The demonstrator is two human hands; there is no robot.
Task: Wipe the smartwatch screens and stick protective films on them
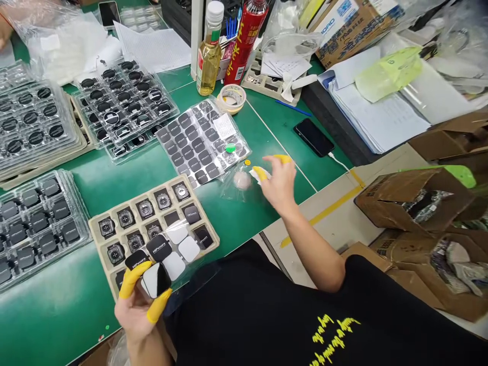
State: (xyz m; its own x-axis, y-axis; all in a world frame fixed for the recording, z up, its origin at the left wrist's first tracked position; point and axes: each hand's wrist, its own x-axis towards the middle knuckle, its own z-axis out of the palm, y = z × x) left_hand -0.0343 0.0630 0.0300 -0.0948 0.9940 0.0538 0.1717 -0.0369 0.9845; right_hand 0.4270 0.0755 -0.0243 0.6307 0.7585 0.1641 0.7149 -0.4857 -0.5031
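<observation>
My left hand (139, 310), in yellow finger cots, grips a square glossy smartwatch (157, 279) by its edges, above the near edge of a beige tray (97, 231). A clear sheet with black HiFuture-printed and white square stickers (187, 249) lies over the tray's near part, next to that hand; I cannot tell whether the hand touches it. Several watches (145, 208) sit in the tray's compartments. To the right, my right hand (280, 185), also in yellow finger cots, pinches a small white wipe (255, 176). Beside it are a round pinkish-white pad (242, 180) and clear film.
A sticker sheet (186, 147) lies beyond the tray. Stacked clear trays (124, 104) fill the left side. Tape (231, 98), a bottle (209, 56) and a red can (246, 43) stand at the back. A phone (313, 137) lies right; cardboard boxes (404, 203) are below.
</observation>
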